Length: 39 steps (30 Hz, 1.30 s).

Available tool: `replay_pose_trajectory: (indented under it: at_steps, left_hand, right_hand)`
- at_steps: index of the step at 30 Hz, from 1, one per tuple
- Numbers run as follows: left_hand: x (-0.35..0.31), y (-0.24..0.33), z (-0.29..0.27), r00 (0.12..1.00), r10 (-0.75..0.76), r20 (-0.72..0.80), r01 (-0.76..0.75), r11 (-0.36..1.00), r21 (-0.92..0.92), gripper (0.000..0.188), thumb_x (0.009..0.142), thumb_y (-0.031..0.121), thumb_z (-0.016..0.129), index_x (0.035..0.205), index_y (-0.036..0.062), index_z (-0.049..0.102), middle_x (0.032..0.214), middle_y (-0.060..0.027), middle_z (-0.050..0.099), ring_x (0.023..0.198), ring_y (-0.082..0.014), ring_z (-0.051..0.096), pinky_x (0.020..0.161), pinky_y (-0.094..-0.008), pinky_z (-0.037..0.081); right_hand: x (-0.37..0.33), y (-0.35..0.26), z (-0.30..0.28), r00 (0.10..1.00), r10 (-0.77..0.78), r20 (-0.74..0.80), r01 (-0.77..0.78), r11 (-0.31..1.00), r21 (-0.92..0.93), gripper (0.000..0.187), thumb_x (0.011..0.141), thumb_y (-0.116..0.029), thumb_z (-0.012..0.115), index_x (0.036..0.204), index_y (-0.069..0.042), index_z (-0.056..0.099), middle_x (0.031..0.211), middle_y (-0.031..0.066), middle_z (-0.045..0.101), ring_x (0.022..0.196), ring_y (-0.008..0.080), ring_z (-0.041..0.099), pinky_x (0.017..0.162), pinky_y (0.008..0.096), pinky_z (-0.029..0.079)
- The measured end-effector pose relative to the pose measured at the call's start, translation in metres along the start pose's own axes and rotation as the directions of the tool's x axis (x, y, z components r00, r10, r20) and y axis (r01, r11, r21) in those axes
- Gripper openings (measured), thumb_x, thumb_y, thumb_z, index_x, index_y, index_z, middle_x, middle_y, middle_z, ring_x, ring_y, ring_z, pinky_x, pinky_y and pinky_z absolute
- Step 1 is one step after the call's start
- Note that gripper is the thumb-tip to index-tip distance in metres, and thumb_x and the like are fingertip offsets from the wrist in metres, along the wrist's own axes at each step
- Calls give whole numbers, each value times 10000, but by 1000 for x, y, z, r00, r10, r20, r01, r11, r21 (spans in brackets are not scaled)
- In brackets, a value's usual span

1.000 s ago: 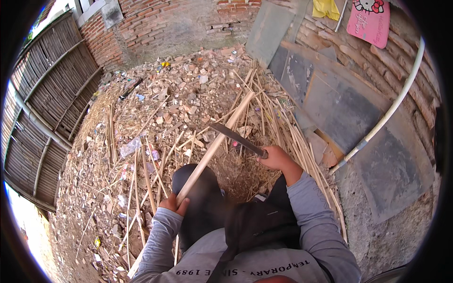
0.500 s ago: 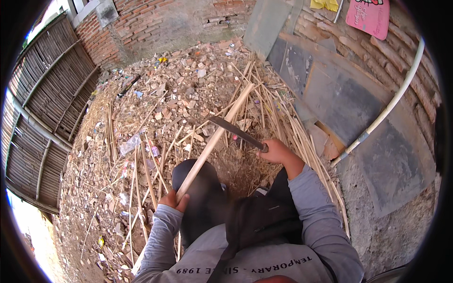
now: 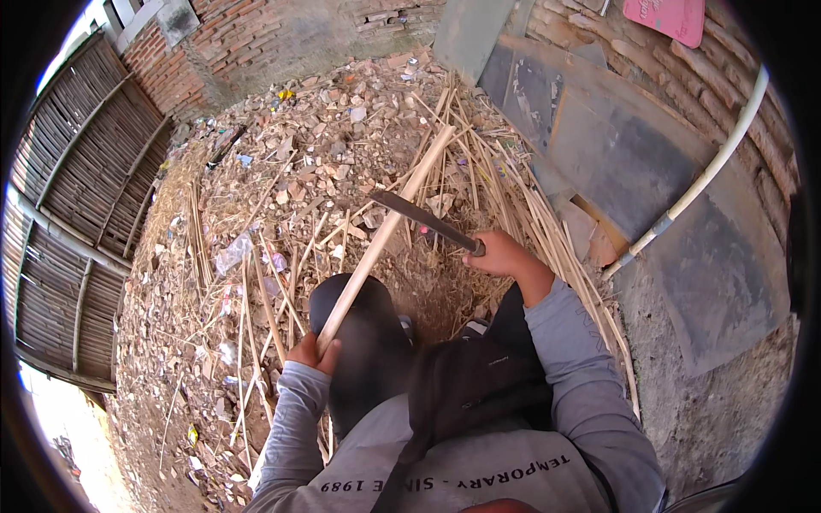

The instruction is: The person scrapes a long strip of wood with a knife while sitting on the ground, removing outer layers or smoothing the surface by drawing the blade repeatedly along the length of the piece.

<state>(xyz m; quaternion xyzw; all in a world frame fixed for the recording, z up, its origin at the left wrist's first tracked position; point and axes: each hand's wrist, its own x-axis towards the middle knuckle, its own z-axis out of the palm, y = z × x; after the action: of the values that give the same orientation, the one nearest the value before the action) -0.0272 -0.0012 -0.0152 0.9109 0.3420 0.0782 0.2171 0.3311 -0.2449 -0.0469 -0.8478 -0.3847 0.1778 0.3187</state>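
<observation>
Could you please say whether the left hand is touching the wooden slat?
Touching: the head view shows the left hand gripping the wooden slat at its near end.

Pretty even daylight with only soft shadows, but the ground patch [image 3: 73,440] at lower left is totally blown out, the dark trousers [image 3: 355,329] look hazy, and the fisheye bends the bamboo fence [image 3: 64,291] near the black rim.

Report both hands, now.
Left hand: closed, holding the near end of a pale wooden strip.
Right hand: closed, holding a machete by its handle.
</observation>
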Motion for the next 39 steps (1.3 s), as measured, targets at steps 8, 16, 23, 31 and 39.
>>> replay_pose_trajectory:
  at_steps: [8, 16, 23, 31, 39]
  left_hand:
    - [1, -8, 6, 999, 21, -38, -20, 1000, 4, 487, 827, 472, 688, 833, 0, 568, 673, -233, 607, 673, -439, 624, 600, -465, 486]
    - [3, -10, 7, 999, 27, -32, -26, 999, 40, 492, 825, 474, 689, 819, -1, 561, 670, -233, 605, 669, -434, 626, 595, -462, 484]
    - [2, -6, 6, 998, 26, -54, -27, 1000, -8, 498, 821, 479, 696, 820, -2, 565, 633, -208, 587, 621, -398, 619, 576, -439, 477]
    - [2, -2, 2, 999, -33, 12, 33, 999, -8, 554, 827, 550, 643, 848, 0, 583, 725, -273, 623, 740, -482, 616, 674, -522, 473]
    - [1, -3, 1, 1000, -26, 11, 26, 1000, 9, 557, 830, 556, 642, 843, 3, 575, 710, -269, 619, 723, -482, 617, 661, -530, 470]
  right_hand:
    - [2, 2, 2, 1000, 15, -1, -15, 1000, -13, 369, 753, -368, 764, 901, -43, 669, 787, 182, 659, 774, 357, 651, 696, 433, 489]
    - [1, 7, 4, 998, -45, -53, 44, 999, -17, 324, 770, -316, 763, 910, -39, 670, 685, 128, 622, 634, 251, 608, 618, 383, 466]
    - [1, -1, -2, 1000, 11, 5, -11, 1000, -1, 366, 759, -348, 757, 909, -28, 662, 798, 194, 658, 787, 370, 649, 703, 431, 488]
    - [0, -4, -3, 1000, 22, 15, -22, 1000, 1, 357, 764, -340, 752, 916, -30, 662, 803, 188, 659, 788, 360, 649, 702, 427, 488]
    - [-1, -10, -6, 999, 40, 15, -40, 999, -17, 349, 763, -339, 756, 912, -37, 667, 790, 186, 656, 782, 362, 648, 702, 431, 490]
